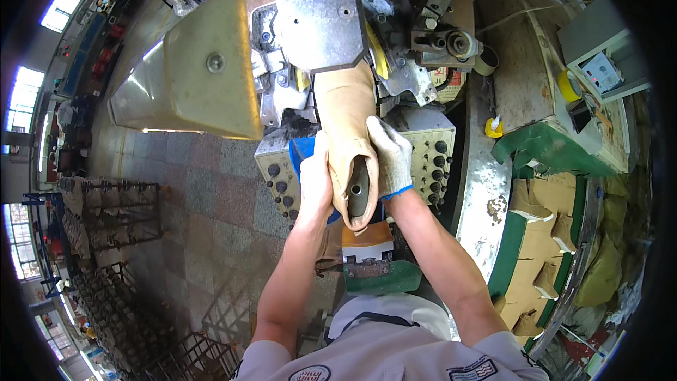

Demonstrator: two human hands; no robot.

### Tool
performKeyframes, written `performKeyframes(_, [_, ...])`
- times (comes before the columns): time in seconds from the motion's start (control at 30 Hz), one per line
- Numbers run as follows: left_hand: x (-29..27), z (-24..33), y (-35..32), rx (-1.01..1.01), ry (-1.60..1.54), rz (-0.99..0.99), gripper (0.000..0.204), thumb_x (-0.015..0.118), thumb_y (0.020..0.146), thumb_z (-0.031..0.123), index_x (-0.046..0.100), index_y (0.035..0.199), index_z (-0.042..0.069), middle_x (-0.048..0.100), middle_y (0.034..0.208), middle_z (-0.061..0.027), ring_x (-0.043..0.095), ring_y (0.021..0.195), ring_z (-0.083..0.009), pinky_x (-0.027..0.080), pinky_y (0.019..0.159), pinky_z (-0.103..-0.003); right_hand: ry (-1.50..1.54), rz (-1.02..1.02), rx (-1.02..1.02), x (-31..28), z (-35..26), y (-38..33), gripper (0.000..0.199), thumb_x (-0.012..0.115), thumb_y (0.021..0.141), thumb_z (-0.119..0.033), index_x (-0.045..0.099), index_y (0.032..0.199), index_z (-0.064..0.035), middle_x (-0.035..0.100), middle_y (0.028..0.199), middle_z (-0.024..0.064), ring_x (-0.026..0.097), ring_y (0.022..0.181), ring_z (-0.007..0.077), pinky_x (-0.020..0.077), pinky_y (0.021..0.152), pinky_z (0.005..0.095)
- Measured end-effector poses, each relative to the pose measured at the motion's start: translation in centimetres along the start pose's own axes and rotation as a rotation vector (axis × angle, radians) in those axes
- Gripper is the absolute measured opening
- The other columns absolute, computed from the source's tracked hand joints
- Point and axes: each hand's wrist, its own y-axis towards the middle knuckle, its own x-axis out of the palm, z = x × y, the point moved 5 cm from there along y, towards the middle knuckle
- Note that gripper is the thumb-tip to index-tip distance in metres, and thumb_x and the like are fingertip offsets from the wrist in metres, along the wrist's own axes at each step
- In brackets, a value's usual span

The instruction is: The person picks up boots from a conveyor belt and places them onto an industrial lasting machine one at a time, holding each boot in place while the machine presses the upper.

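gloved hands: two, the left hand (316, 176) and the right hand (390, 155), both at frame centre
tan boot upper on a last: one (345, 116), centre, gripped from both sides
control panels with black knobs: two, one left (278, 180) and one right (437, 159) of the boot
yellow tape rolls: one (568, 85), upper right
small yellow-based bottles: one (493, 126), right of centre
metal racks: several (116, 219), lower left, number unclear

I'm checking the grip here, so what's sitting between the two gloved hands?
In the head view, the tan shoe upper on its last sits between the left hand and the right hand, both touching its sides.
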Motion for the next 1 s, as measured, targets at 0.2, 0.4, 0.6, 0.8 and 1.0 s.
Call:
performKeyframes(0.2, [0.4,0.4,-0.6,0.039,0.037,0.001,0.06,0.046,0.111,0.047,0.068,0.122,-0.007,0.074,0.11,-0.0103,0.068,0.095,-0.0143,0.055,0.085,-0.031,-0.07,0.025,-0.041,-0.6,0.8,0.3,0.05,0.076,0.094,-0.03,0.069,0.123,0.0096,0.072,0.111,0.0118,0.064,0.096,0.0168,0.0524,0.087,0.0306])
performKeyframes(0.4, [-0.4,-1.8,0.0,0.253,0.161,-0.058,0.065,0.04,0.112,0.05,0.073,0.109,-0.006,0.075,0.096,-0.008,0.067,0.086,-0.0115,0.053,0.08,-0.03,-0.177,0.076,-0.003,-1.8,2.1,-1.0,0.053,0.074,0.097,-0.04,0.072,0.12,0.0078,0.072,0.108,0.0097,0.064,0.095,0.0147,0.0524,0.086,0.0297])
performKeyframes(0.6, [-4.1,-4.2,-0.7,0.373,0.532,-0.039,0.059,0.043,0.112,0.045,0.072,0.109,-0.006,0.076,0.097,-0.0134,0.068,0.093,-0.0153,0.054,0.083,-0.032,-0.591,-0.01,-0.181,-4.7,0.3,-2.5,0.048,0.07,0.1,-0.036,0.07,0.127,0.0031,0.075,0.111,0.0109,0.067,0.097,0.0138,0.0535,0.083,0.0283])
performKeyframes(0.8, [-12.1,-19.9,-9.4,0.546,1.532,-0.267,0.062,0.064,0.093,0.03,0.051,0.141,-0.007,0.052,0.149,-0.0236,0.056,0.132,-0.0384,0.055,0.095,-0.04,-0.197,0.216,-0.115,-25.3,-4.0,-11.3,0.041,0.044,0.108,-0.018,0.05,0.141,0.0065,0.065,0.126,0.0234,0.071,0.105,0.0339,0.0629,0.078,0.039])
performKeyframes(1.0, [-19.4,-35.1,-3.1,0.523,1.551,-0.189,0.054,0.067,0.086,0.034,0.063,0.122,-0.006,0.058,0.123,-0.0263,0.061,0.113,-0.0397,0.057,0.08,-0.044,-0.229,0.496,-0.016,-30.3,-6.3,-17.4,0.051,0.067,0.101,-0.029,0.055,0.134,0.0087,0.067,0.117,0.0218,0.072,0.097,0.0361,0.0589,0.072,0.0424])
